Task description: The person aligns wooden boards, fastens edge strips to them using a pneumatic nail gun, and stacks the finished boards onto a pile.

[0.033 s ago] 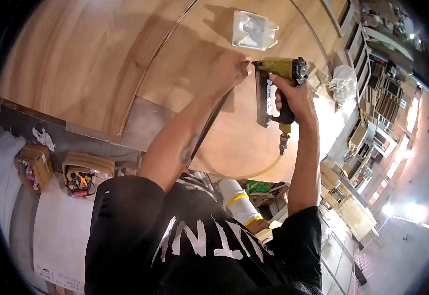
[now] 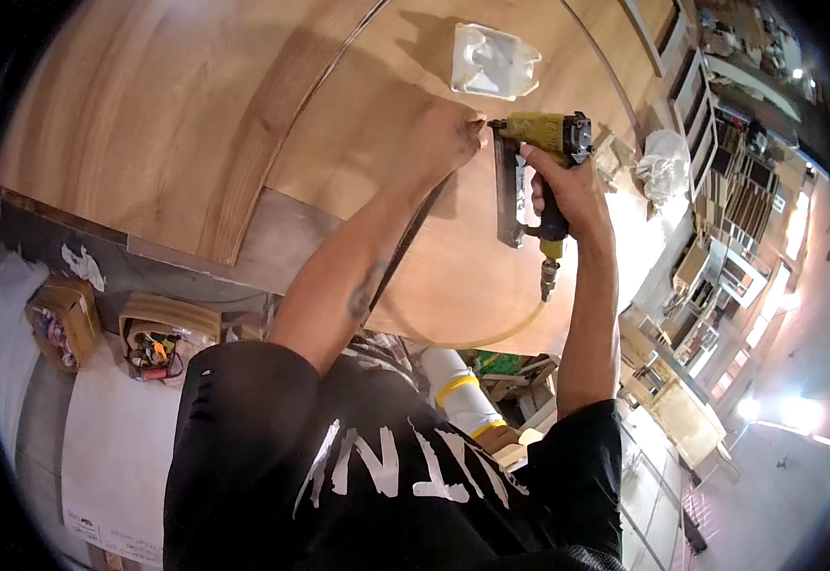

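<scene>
Nail gun (image 2: 541, 133), head view: yellow and black, over the wood panels (image 2: 348, 143) in front of you, with its nose turned to your left and its magazine (image 2: 509, 195) running back toward your body.
Firing line: the nose faces your left fingers, so you would do best to hold off firing while they sit in that line.
Tool angle: a straight wrist and a nose pressed square to the work should help you stop the tool skidding.
Hose (image 2: 510, 335): it curves from the metal fitting (image 2: 549, 281) below the handle (image 2: 554, 219) and passes behind your left forearm; give it slack so it cannot tug your aim.
Right hand (image 2: 579, 195): your fingers are wrapped around the handle, so the gun lies within their grasp.
Left hand (image 2: 453, 133): bunched just beside the nose; its fingertips are hidden, so I cannot tell whether they clasp anything or touch the tool.
Plastic tray (image 2: 496, 62): translucent, on the panels beyond both your hands, touching neither.
</scene>
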